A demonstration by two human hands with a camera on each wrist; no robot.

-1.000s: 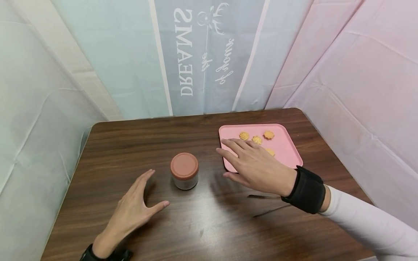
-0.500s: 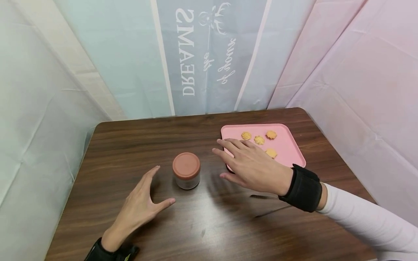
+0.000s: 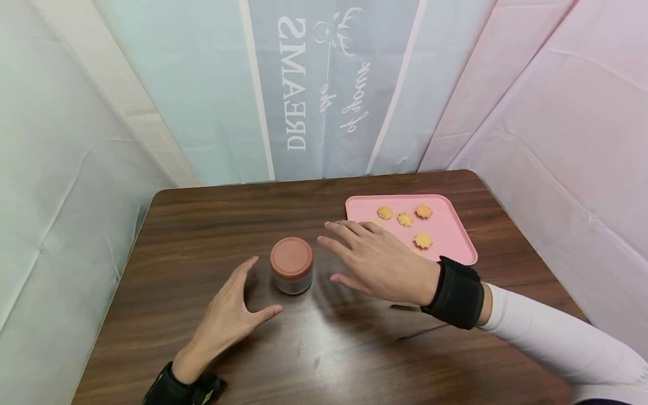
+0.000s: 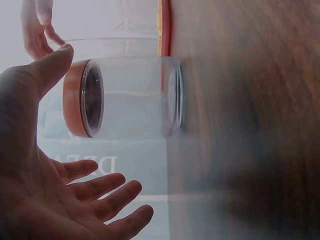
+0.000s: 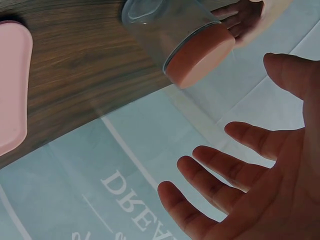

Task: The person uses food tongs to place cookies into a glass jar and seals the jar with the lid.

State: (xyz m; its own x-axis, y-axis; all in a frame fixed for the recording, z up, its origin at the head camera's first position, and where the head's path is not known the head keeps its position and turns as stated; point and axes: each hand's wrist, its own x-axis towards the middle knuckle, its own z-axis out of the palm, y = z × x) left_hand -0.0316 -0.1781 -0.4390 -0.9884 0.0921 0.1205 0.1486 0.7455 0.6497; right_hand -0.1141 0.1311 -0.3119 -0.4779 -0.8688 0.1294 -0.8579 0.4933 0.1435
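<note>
A clear glass jar [image 3: 291,270] with a terracotta lid [image 3: 291,256] stands upright on the dark wooden table [image 3: 202,225]; the jar [image 4: 130,97] looks empty in the left wrist view, and the jar [image 5: 175,35] shows in the right wrist view too. My left hand [image 3: 230,315] lies open just left of the jar, thumb towards it, not touching. My right hand [image 3: 374,259] hovers open just right of the jar, fingers spread, holding nothing. Behind it a pink tray [image 3: 455,225] carries several small piped cookies [image 3: 405,219].
Pale fabric curtains close in the table on the left, back and right; the back panel [image 3: 304,84] bears mirrored lettering. A thin dark cable [image 3: 405,307] lies on the table under my right wrist. Black wrist straps [image 3: 455,292] sit on both arms.
Both hands have closed in on the jar: the left moved right and forward, the right slid left off the tray's edge. The jar and tray stayed put.
</note>
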